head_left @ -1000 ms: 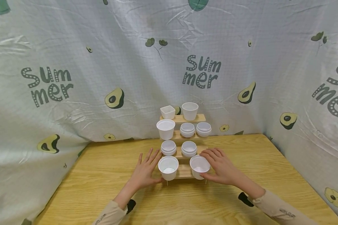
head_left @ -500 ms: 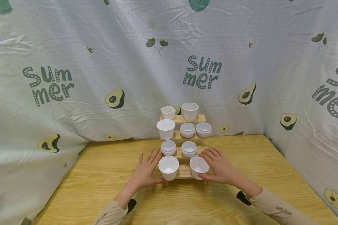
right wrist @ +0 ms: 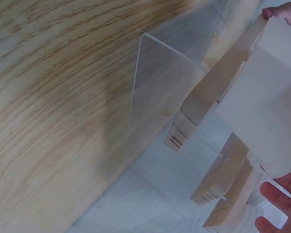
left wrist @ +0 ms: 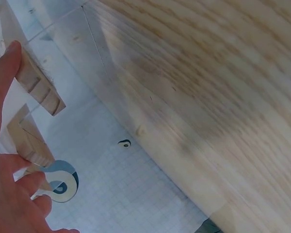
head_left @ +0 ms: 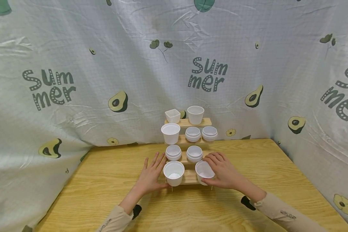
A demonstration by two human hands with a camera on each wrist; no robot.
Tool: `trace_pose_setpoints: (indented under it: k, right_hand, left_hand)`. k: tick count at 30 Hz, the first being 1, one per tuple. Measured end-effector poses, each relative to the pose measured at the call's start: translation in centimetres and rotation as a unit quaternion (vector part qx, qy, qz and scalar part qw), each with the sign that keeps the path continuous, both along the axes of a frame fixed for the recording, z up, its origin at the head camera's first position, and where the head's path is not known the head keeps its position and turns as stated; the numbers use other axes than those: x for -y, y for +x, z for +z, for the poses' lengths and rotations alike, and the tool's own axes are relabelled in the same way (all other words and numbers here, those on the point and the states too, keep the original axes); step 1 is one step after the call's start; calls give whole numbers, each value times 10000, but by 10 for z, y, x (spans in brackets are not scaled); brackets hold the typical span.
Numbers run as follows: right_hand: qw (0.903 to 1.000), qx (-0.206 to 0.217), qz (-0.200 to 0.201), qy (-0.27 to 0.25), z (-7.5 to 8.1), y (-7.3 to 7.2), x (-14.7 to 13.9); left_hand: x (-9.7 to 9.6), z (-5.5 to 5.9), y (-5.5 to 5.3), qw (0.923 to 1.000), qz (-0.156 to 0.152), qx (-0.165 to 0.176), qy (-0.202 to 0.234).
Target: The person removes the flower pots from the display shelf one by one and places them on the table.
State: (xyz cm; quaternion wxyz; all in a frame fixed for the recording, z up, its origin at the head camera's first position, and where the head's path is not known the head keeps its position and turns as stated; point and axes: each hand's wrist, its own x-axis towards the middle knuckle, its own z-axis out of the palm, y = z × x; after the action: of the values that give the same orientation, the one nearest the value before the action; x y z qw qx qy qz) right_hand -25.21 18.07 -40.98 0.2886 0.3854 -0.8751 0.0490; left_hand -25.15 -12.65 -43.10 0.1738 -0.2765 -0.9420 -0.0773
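A stepped stand with wooden shelves (head_left: 189,177) and clear side panels (right wrist: 155,82) holds several white containers. My right hand (head_left: 224,172) curls round the white cup (head_left: 203,170) at the right of the lowest shelf, thumb in front, fingers behind. In the right wrist view, that cup (right wrist: 266,102) overhangs the shelf end. My left hand (head_left: 149,177) spreads along the stand's left side, beside the lowest left cup (head_left: 174,181). In the left wrist view, its thumb (left wrist: 10,56) touches a shelf end (left wrist: 41,85); whether it touches the cup I cannot tell.
Two low round tubs (head_left: 194,154) stand on the second shelf. Above are a tall cup (head_left: 170,135) and two more tubs. A square pot (head_left: 173,116) and another cup (head_left: 195,116) top the stand. A printed cloth (head_left: 139,96) hangs behind the wooden table (head_left: 113,174).
My right hand shifts slightly left, covering more of the lowest right cup, which moves barely left. The left hand and lowest left cup edge very slightly right. The other containers stay put.
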Motion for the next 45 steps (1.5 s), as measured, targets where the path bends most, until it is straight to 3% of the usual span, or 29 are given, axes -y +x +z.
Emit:
trace_pose_setpoints:
  k: [14, 45]
  right_hand:
    - [9998, 121, -157, 79, -1, -3, 5]
    - [9998, -122, -129, 55, -2, -3, 5]
  left_hand:
    - [2, 2, 0, 9998, 91, 177, -47]
    - [1, 1, -2, 9996, 127, 206, -162]
